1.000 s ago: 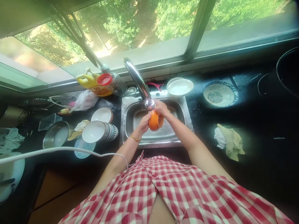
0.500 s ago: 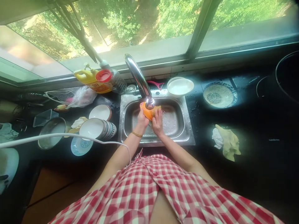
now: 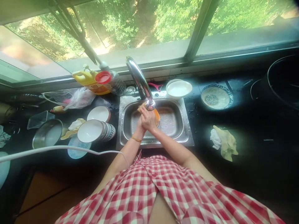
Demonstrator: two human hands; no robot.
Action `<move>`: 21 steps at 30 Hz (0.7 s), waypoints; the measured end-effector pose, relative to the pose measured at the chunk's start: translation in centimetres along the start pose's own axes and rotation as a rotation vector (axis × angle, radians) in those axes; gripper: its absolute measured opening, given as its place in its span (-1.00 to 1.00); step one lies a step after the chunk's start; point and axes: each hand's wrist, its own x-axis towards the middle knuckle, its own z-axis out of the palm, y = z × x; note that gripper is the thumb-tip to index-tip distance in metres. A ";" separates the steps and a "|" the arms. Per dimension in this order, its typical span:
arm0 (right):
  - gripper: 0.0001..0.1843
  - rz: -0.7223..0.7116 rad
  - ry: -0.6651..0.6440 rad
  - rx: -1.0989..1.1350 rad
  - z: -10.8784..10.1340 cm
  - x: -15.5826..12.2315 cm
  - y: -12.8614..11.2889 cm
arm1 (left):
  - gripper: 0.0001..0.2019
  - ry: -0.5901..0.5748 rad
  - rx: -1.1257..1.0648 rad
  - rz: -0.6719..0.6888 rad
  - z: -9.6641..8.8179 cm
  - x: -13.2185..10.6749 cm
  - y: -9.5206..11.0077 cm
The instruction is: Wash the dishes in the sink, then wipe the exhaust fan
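Note:
Both hands are over the steel sink, under the chrome faucet. My left hand is mostly covered by the other and is closed on an orange dish, whose rounded edge shows to the right of my fingers. Crossing over it, my right hand presses a tan sponge whose end pokes out at the upper left. Exactly how the fingers grip the dish is hidden.
Left of the sink stand stacked bowls, a white plate and a metal pot. White bowls sit behind the sink's right corner. A patterned bowl and crumpled cloths lie rightward. A white cable crosses the left foreground.
My right hand has moved left across my left hand, taking the sponge to the upper left. The orange dish has turned and now shows on the right side of my hands.

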 end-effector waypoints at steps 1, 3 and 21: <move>-0.50 0.008 0.019 -0.010 0.1 -1.4 0.2 | -0.59 0.011 -0.026 -0.014 -0.2 0.2 0.6; -0.46 0.042 0.076 0.024 -0.2 -3.4 1.1 | -0.57 0.024 -0.124 -0.030 -0.7 0.1 1.6; -0.57 0.064 -0.257 0.360 -7.4 3.5 3.5 | -0.77 -0.168 -0.032 -0.142 -2.8 -1.3 1.6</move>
